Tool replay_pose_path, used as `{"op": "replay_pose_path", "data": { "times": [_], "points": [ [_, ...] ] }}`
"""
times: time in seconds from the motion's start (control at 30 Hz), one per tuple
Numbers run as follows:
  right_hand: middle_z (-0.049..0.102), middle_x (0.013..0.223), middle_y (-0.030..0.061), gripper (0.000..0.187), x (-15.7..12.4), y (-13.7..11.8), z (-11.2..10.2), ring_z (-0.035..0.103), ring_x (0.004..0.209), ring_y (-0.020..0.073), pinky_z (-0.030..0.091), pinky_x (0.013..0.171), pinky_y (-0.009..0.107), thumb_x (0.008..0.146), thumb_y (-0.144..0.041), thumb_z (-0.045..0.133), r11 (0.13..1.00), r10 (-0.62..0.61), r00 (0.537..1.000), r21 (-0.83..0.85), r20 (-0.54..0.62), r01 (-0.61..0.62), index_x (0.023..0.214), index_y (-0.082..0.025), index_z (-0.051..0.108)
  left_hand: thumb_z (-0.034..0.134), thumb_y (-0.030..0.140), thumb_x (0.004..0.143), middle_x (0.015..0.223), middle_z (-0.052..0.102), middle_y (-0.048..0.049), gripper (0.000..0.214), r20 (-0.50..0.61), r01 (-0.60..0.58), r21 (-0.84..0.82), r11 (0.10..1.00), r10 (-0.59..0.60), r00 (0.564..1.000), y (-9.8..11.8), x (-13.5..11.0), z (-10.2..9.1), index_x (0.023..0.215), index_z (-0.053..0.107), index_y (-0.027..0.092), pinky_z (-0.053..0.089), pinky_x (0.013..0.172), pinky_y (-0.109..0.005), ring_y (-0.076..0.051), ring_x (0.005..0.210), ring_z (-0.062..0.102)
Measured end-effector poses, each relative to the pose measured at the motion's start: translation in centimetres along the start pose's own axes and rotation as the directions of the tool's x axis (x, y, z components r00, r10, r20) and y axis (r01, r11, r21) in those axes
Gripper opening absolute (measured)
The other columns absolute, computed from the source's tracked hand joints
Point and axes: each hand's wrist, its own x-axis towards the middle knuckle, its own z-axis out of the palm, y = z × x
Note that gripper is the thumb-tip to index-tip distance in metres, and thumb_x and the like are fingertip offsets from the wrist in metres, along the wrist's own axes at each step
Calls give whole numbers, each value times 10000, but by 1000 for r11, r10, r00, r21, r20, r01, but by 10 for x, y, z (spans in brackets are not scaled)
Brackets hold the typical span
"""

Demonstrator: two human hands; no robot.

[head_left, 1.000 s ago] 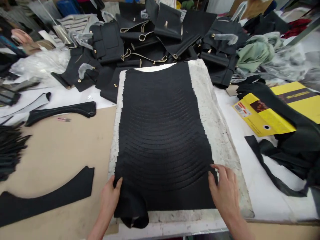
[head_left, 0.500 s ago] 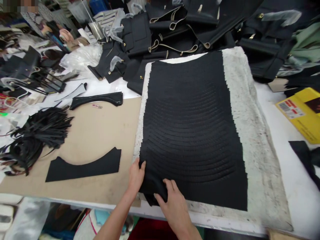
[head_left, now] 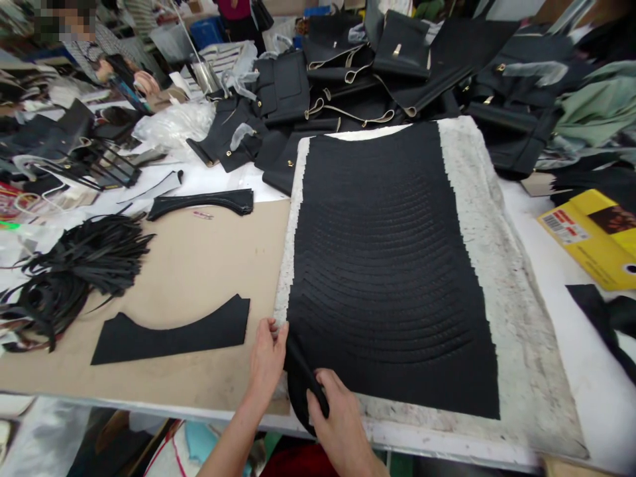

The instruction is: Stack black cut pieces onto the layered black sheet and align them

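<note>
A broad spread of overlapping black leather pieces (head_left: 377, 265), with stepped side edges and curved rows, lies on a stained whitish slab (head_left: 501, 265). At its near left corner, a black leather piece (head_left: 298, 361) is lifted and curled over. My right hand (head_left: 340, 414) grips that curl between thumb and fingers. My left hand (head_left: 265, 358) is closed at the left edge of the same piece, its fingers bent beside the slab. On the beige board (head_left: 213, 265) to the left lies a single curved black leather piece (head_left: 173, 334).
A stack of curved black pieces (head_left: 201, 202) and a bundle of black strips (head_left: 94, 258) sit to the left. Black bags (head_left: 283, 83) are heaped at the back. A yellow packet (head_left: 586, 245) lies at right. Another person (head_left: 99, 50) is at the far left.
The corner in my right hand has been curled tighter and hangs lower at the near edge. My hands stay close to the same place. The whole view has shifted slightly.
</note>
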Motion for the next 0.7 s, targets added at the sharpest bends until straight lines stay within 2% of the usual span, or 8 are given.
{"op": "replay_pose_path", "data": {
  "times": [0.07,0.13,0.27,0.4,0.5,0.6,0.7],
  "points": [
    [573,842,17,101,0,-6,1,565,810,196,423,765,324,816,-165,433,993,3,998,116,68,-11,865,-213,507,464,590,843,783,649,-46,419,19,15,-30,999,-14,1000,-4,-6,-11,951,532,191,484,728,-367,-226,732,627],
    [531,765,-19,54,0,-12,2,531,748,168,393,712,288,790,-173,435,978,10,992,208,125,-36,798,-219,463,472,608,826,701,635,-19,418,91,53,-98,994,-45,995,-5,-11,-23,887,542,201,472,696,-344,-220,700,614],
    [450,677,-52,67,-4,-18,5,455,670,141,331,625,262,776,-213,442,945,27,976,312,217,-95,735,-226,390,554,621,763,748,673,-25,430,263,172,-255,951,-103,959,1,-24,-49,823,585,196,461,715,-304,-221,783,620],
    [505,712,-41,59,-12,-26,8,479,697,148,342,659,275,769,-212,464,931,-9,970,355,244,-81,759,-222,406,736,468,682,776,717,-21,405,478,333,-440,834,-97,873,8,-34,-73,936,605,180,461,791,-292,-198,798,645],
    [480,718,-49,143,-21,-37,9,462,689,142,344,651,272,767,-245,539,919,-9,967,383,256,-93,788,-231,398,781,333,658,809,734,-33,351,527,379,-529,759,-57,848,11,-39,-89,928,636,163,463,797,-273,-176,786,657],
    [543,874,-16,341,-30,-49,9,481,737,154,378,672,280,764,-417,640,843,-8,956,516,292,-151,1006,-241,476,744,254,702,898,740,-53,259,560,383,-567,730,0,829,17,-46,-106,930,677,148,464,807,-250,-160,821,655],
    [593,1000,29,631,-35,-58,9,549,829,189,426,765,319,803,-602,574,701,46,939,658,342,-274,1302,-260,397,718,186,714,993,736,-56,324,616,437,-599,671,37,787,25,-55,-125,1035,690,164,477,832,-250,-162,861,663]
  ]
}}
